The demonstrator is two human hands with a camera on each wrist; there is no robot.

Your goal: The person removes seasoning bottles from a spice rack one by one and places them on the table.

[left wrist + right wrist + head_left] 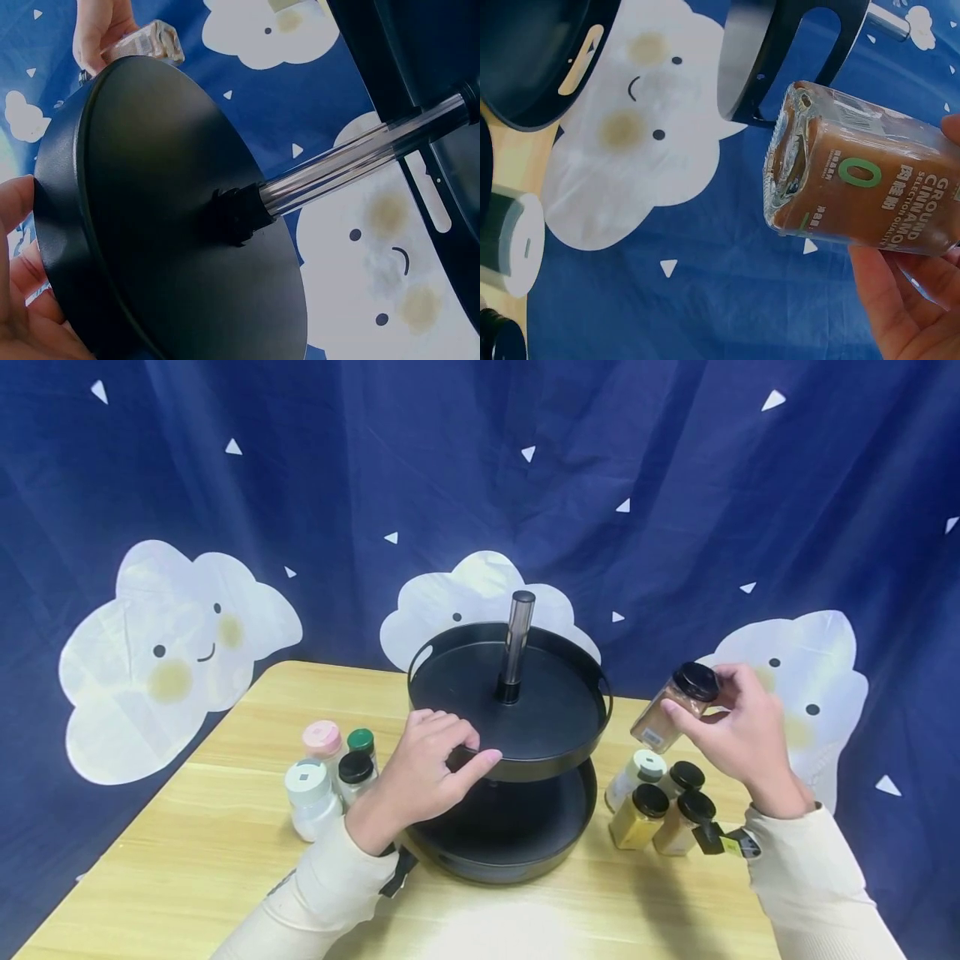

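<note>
A black two-tier round tray [480, 870] with a shiny central post [517, 639] stands on the table. My left hand [429, 768] grips the near rim of its upper tier [540, 768]; the left wrist view shows that tier's underside [172, 210]. To the right of the tray, my right hand [746, 727] holds a spice jar of ground cinnamon [660, 718] in the air, tilted, black cap up. Its brown contents and label show on the cinnamon jar [870, 176] in the right wrist view. Both tiers hold nothing that I can see.
Below the raised jar stand several spice jars, one with yellow contents [633, 828] and one with a pale cap [647, 766]. Left of the tray are a white jar [311, 802], a pink-capped one [322, 737], a green-capped one [361, 741] and a black-capped one [356, 767]. A blue curtain [450, 460] hangs behind.
</note>
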